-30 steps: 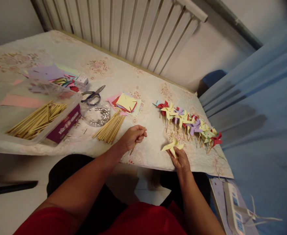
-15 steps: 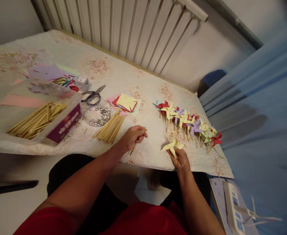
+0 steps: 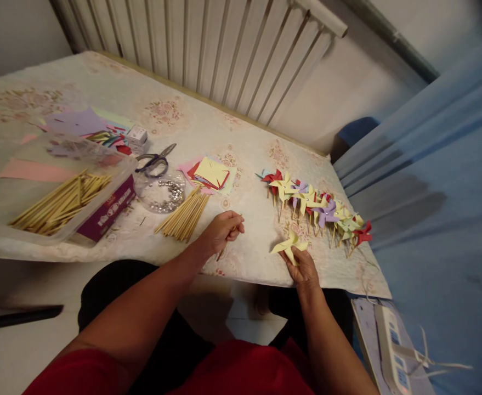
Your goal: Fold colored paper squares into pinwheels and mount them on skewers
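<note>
Fingers curled, my left hand (image 3: 224,230) grips a thin wooden stick (image 3: 221,254) whose lower end pokes out below the fist. My right hand (image 3: 303,267) pinches a pale yellow paper pinwheel (image 3: 290,247) near the table's front edge. The two hands are apart. To the left of my left hand lies a fanned bundle of wooden sticks (image 3: 184,215). Behind the bundle is a stack of coloured paper squares (image 3: 211,173), yellow on top. Several finished pinwheels on sticks (image 3: 306,200) lie in a row beyond my right hand.
A clear plastic box (image 3: 55,237) with more sticks is at the left. Beside it are a round dish of metal fasteners (image 3: 164,195), scissors (image 3: 156,162), a small white box (image 3: 137,135) and paper scraps (image 3: 76,122). A power strip (image 3: 391,345) lies lower right, by a blue curtain (image 3: 442,181).
Almost nothing differs. My left hand has shifted very slightly left with the stick, and the right hand still holds the yellow pinwheel.
</note>
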`<state>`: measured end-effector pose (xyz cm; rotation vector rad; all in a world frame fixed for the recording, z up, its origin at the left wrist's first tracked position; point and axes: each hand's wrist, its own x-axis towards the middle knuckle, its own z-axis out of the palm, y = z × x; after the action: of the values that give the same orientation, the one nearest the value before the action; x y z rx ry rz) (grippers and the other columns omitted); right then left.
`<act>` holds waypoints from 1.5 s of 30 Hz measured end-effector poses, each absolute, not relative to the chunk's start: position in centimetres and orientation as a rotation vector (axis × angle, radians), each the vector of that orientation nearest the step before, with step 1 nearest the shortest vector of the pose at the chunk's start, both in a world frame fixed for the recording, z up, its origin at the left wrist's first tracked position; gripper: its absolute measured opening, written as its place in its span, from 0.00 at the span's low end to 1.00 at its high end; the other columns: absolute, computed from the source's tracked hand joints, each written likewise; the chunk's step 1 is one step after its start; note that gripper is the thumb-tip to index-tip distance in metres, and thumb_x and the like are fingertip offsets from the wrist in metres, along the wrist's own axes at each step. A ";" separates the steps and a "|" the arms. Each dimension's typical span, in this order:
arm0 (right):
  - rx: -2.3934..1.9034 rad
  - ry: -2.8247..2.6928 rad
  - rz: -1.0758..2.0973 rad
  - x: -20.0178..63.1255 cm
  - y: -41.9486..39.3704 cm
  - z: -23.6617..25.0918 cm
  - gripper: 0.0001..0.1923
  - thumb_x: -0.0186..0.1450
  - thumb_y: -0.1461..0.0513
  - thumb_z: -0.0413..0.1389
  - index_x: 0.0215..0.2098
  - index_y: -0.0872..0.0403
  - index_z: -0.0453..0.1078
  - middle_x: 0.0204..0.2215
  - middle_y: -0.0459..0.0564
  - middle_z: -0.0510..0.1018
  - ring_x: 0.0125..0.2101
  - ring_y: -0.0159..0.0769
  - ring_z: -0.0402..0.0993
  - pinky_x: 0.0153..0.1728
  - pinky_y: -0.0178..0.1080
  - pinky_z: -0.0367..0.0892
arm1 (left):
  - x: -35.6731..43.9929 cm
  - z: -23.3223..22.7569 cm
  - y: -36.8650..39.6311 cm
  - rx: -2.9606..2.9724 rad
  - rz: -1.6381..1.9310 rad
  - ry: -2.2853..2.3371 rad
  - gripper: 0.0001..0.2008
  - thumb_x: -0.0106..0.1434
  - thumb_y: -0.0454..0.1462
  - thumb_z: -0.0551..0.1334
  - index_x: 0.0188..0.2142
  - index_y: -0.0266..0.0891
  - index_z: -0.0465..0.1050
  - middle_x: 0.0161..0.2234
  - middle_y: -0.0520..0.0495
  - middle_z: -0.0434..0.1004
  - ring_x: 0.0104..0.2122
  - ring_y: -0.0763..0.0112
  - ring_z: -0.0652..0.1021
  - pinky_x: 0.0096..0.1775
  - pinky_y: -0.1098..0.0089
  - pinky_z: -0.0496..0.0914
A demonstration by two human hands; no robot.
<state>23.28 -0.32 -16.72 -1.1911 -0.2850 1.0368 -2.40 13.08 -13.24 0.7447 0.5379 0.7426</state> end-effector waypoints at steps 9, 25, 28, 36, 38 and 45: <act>-1.188 -0.300 1.037 23.3 -0.3 -16.7 0.26 0.48 0.68 0.67 0.45 0.52 0.71 0.34 0.44 0.82 0.38 0.39 0.80 0.43 0.45 0.78 | -2.2 -13.7 13.3 0.714 0.775 0.599 0.08 0.54 0.31 0.63 0.33 0.34 0.66 0.25 0.50 0.71 0.18 0.83 0.63 0.20 0.78 0.51; -1.193 -0.290 1.042 23.5 -0.3 -16.8 0.23 0.48 0.68 0.68 0.42 0.54 0.71 0.34 0.44 0.82 0.36 0.37 0.80 0.42 0.44 0.79 | -2.4 -13.5 13.4 0.713 0.796 0.609 0.10 0.55 0.31 0.61 0.38 0.35 0.66 0.25 0.48 0.73 0.18 0.82 0.65 0.21 0.77 0.53; -1.198 -0.287 1.038 23.5 -0.3 -16.8 0.24 0.47 0.68 0.68 0.42 0.54 0.71 0.34 0.43 0.82 0.35 0.37 0.80 0.41 0.43 0.80 | -2.3 -13.6 13.4 0.708 0.804 0.602 0.11 0.55 0.31 0.61 0.39 0.34 0.67 0.26 0.48 0.73 0.19 0.81 0.66 0.22 0.77 0.54; -1.178 -0.297 1.054 23.6 -0.3 -16.9 0.24 0.47 0.68 0.69 0.42 0.54 0.71 0.34 0.44 0.82 0.37 0.39 0.80 0.42 0.44 0.79 | -2.3 -13.5 13.5 0.689 0.781 0.656 0.06 0.56 0.30 0.62 0.33 0.33 0.66 0.27 0.46 0.74 0.19 0.82 0.66 0.21 0.78 0.54; -1.168 -0.287 1.059 23.5 -0.3 -16.9 0.24 0.47 0.68 0.68 0.42 0.54 0.71 0.34 0.44 0.82 0.37 0.39 0.80 0.41 0.43 0.80 | -2.3 -13.6 13.5 0.688 0.777 0.657 0.05 0.56 0.30 0.62 0.33 0.33 0.66 0.26 0.46 0.74 0.19 0.82 0.66 0.21 0.78 0.54; -1.164 -0.276 1.048 23.3 -0.2 -16.8 0.23 0.48 0.69 0.67 0.42 0.53 0.72 0.34 0.45 0.82 0.37 0.38 0.80 0.40 0.43 0.80 | -2.2 -13.8 13.6 0.691 0.773 0.648 0.06 0.56 0.30 0.63 0.32 0.33 0.66 0.26 0.45 0.74 0.19 0.82 0.66 0.21 0.78 0.53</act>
<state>23.35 -0.21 -16.77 -1.1635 -0.2756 1.0483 -2.22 13.57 -13.79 0.6908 0.6479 0.7726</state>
